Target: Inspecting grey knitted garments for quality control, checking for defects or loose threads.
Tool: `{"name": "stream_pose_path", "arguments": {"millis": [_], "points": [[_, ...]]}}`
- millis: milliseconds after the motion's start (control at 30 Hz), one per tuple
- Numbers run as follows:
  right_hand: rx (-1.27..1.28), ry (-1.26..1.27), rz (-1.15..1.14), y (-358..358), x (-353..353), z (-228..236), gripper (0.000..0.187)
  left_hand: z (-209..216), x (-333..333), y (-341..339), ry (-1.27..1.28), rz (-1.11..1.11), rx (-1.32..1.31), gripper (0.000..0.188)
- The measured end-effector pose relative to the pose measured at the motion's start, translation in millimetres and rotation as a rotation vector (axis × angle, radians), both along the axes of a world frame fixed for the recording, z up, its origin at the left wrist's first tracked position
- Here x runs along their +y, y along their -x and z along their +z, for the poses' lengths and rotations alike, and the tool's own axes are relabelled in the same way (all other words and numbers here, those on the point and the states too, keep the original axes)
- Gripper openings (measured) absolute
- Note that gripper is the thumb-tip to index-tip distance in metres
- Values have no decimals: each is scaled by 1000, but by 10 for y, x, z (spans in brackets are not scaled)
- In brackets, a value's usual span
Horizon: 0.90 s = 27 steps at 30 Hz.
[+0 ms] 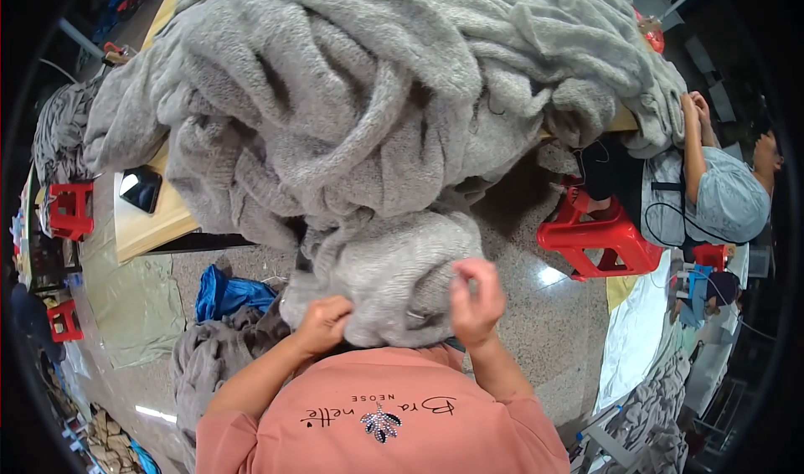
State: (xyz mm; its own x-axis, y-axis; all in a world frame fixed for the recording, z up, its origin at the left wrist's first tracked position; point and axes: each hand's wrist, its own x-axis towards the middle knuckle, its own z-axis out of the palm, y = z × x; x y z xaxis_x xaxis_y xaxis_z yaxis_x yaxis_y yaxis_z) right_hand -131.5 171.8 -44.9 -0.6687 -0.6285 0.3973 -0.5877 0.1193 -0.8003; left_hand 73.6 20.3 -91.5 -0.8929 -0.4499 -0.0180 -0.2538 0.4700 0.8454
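A grey knitted garment [394, 265] lies bunched over my lap, and its folds run up into a big heap of the same grey knit [335, 97] on the table. At the garment's left lower edge, my left hand [324, 322] is closed on the fabric. My right hand [476, 301] is held at the garment's right side with thumb and fingers drawn together in a pinch. Whatever may be between those fingertips is too small to make out. A dark opening or fold [419, 311] in the knit shows between the hands.
A black phone [140, 189] rests on the wooden table's [159, 227] left corner. Blue cloth [226, 294] and darker grey knits [209, 357] are piled at my left. A red stool [595, 239] stands at right, where a co-worker [720, 181] handles the heap's far right end.
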Motion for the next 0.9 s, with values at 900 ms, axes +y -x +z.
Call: {"name": "stream_pose_path", "arguments": {"millis": [900], "points": [[-27, -357, 1084, -334, -688, 141, 10, 608, -606, 354, 336, -120, 92, 42]]}}
